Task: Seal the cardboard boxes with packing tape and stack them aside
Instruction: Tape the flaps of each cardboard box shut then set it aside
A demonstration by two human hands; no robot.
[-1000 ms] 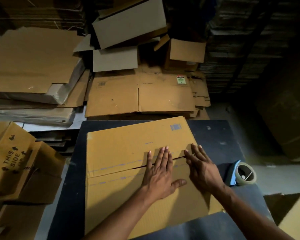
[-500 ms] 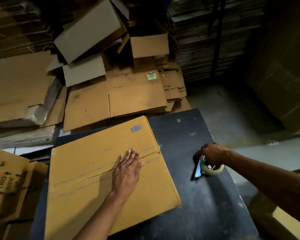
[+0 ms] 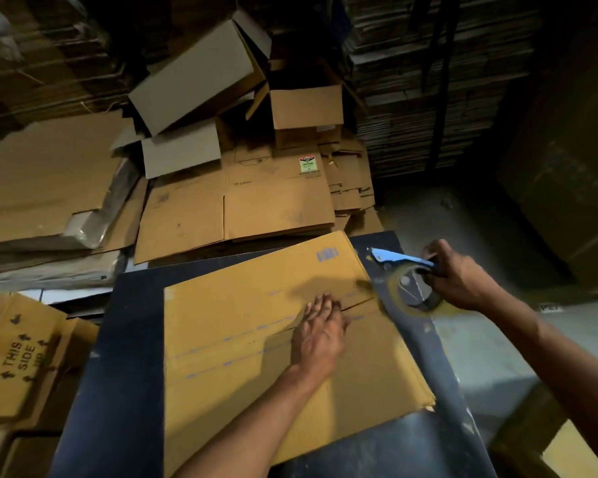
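Taping is about to start: left hand [image 3: 320, 334] presses flat on the box [image 3: 256, 339] seam at frame centre, right hand [image 3: 460, 276] fingers clenched around the tape dispenser [image 3: 408, 281], which next must meet the seam's right end.

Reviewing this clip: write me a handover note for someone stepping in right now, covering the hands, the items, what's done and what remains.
Left hand: flat, pressing the seam of the flattened yellow-brown cardboard box on the dark blue table.
Right hand: grips the blue-handled packing tape dispenser, held above the box's far right edge.
Done: flaps closed, dispenser in hand.
Left: no tape visible on the seam; tape it, then stack the box aside.
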